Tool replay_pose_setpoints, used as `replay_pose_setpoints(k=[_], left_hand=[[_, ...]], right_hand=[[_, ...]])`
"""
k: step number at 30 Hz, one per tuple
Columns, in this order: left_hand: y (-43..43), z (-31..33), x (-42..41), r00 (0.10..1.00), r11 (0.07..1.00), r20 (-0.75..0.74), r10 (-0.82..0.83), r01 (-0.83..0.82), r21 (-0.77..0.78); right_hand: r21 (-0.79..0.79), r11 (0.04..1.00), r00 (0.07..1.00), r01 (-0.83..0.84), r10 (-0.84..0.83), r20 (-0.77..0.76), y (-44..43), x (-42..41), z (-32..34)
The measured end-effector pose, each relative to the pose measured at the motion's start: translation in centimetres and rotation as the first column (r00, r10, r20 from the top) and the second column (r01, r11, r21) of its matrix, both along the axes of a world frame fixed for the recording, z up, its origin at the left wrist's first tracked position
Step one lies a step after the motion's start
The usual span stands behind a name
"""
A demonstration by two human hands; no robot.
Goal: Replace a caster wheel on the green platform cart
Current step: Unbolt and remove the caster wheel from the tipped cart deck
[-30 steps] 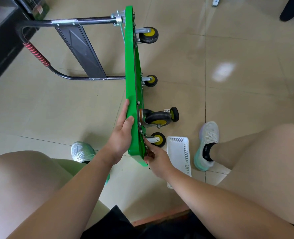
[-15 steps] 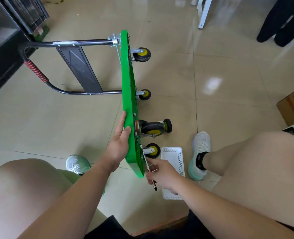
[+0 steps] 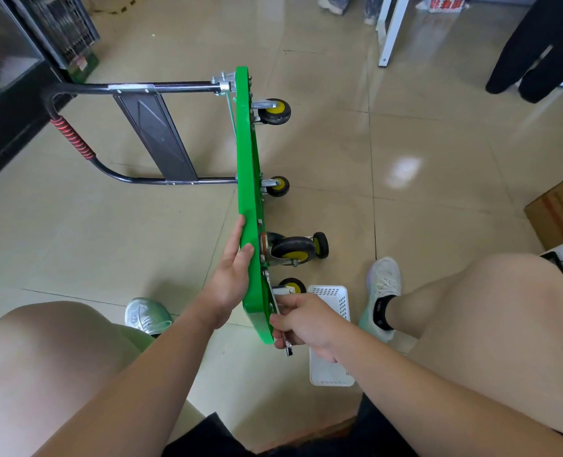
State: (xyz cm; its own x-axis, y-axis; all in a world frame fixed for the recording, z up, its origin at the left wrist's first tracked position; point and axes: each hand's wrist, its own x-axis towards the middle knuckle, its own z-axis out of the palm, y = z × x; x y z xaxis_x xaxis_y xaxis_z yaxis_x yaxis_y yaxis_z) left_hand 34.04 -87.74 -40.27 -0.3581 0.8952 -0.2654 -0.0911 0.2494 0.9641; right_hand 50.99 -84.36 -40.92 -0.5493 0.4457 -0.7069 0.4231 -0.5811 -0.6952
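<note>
On cart deck (image 3: 248,192), left hand (image 3: 230,275) flat, right hand (image 3: 309,321) gripping wrench (image 3: 287,348)

Platform cart (image 3: 247,179) stood on edge on floor; handle (image 3: 75,146) extended leftward, caster wheels (image 3: 275,111) projecting rightward. Left hand (image 3: 229,282) laid against left face; right hand (image 3: 308,324), wrench (image 3: 287,348) held, at right face by the near end. Basket (image 3: 331,374) set on floor just right of that end.

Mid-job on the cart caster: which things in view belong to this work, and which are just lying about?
In the job:
green cart, stood on its edge
left hand, resting on its rim
right hand, gripping the wrench
large caster
probably the white basket

Lying about:
cardboard box
white table leg
black cabinet
</note>
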Motion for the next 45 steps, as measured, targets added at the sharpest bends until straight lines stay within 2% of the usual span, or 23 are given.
replay_pose_setpoints(k=[12, 19, 24, 27, 32, 36, 38, 41, 45], left_hand=[[0.1, -0.4, -0.2, 1.000, 1.000, 0.001, 0.003, -0.003, 0.000], [0.2, -0.6, -0.3, 1.000, 1.000, 0.000, -0.007, 0.007, -0.006], [0.2, -0.6, -0.3, 1.000, 1.000, 0.008, 0.004, -0.004, -0.007], [0.2, -0.7, -0.4, 1.000, 1.000, 0.004, 0.003, -0.003, -0.005], [0.2, -0.8, -0.5, 1.000, 1.000, -0.002, -0.002, 0.002, -0.011], [0.1, -0.9, -0.5, 1.000, 1.000, 0.013, -0.001, 0.001, -0.002], [0.1, -0.9, -0.4, 1.000, 1.000, 0.018, 0.002, -0.002, -0.001], [0.1, -0.7, -0.2, 1.000, 1.000, 0.030, -0.007, 0.007, 0.000], [0.1, -0.3, -0.1, 0.999, 1.000, 0.043, -0.001, 0.001, 0.004]], right_hand=[[-0.097, 0.995, 0.999, 0.011, -0.006, 0.051, 0.7, -0.5, 0.4], [-0.078, 0.997, 0.998, 0.005, 0.000, 0.064, 1.0, -1.0, 0.0], [-0.140, 0.989, 0.998, 0.054, -0.052, 0.019, 1.8, -2.2, 0.3], [-0.158, 0.987, 1.000, 0.020, -0.020, 0.002, 1.7, -2.3, 0.2], [-0.238, 0.971, 0.993, 0.015, -0.044, -0.114, 0.9, -1.6, -0.9], [-0.262, 0.964, 0.990, 0.048, -0.080, -0.115, 0.9, -1.7, -1.4], [-0.229, 0.973, 0.996, 0.035, -0.054, -0.076, 0.8, -1.8, -1.5], [-0.062, 0.998, 0.999, 0.003, -0.001, 0.036, -0.1, -1.5, -2.4], [0.001, 1.000, 0.999, -0.021, 0.021, -0.032, -0.5, -0.7, -3.8]])
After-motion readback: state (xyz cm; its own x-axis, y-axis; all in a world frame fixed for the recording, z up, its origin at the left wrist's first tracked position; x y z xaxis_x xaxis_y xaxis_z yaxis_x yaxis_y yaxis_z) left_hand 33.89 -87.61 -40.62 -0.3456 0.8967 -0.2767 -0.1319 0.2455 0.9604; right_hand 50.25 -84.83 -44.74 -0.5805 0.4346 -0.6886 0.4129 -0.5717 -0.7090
